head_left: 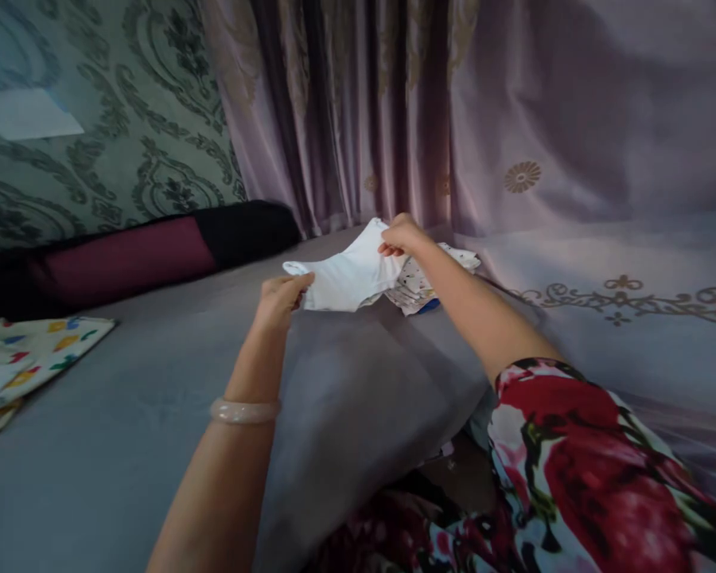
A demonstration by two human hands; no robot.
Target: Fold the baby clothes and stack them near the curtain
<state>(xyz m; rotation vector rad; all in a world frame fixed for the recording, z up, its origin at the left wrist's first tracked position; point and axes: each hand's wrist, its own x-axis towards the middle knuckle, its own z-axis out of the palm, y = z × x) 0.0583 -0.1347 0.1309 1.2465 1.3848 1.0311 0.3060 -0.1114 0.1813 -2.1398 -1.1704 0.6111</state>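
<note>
The white cloth [349, 274] hangs near the middle of the view, over the bed [155, 382], stretched between two hands. Taking the cloth as the clock's centre, the left hand [283, 298] is at 8 o'clock, its grip closed in a pinch on that end; the right hand [402, 236] is at 2 o'clock, thumb and fingers pinching the upper far edge. Whether its lower hem touches the bed I can't tell.

It looks light, soft and thin (a small garment, by its shape), so it should drape rather than hold a form, with little to break. Opposite corners or edges seem the best places to take hold; a pinch in the middle would likely just bunch it.

At 3 o'clock, just beside and partly behind it, lies a pile [414, 282] of speckled clothes with a bit of blue below; the right forearm crosses in front of it, and the hem could snag there. A print cloth [65, 350] lies well apart at 8 o'clock, and a black and maroon bolster [125, 259] at 9. The curtain [346, 119] hangs at 12, behind the bed. Nothing stands between the hands.
</note>
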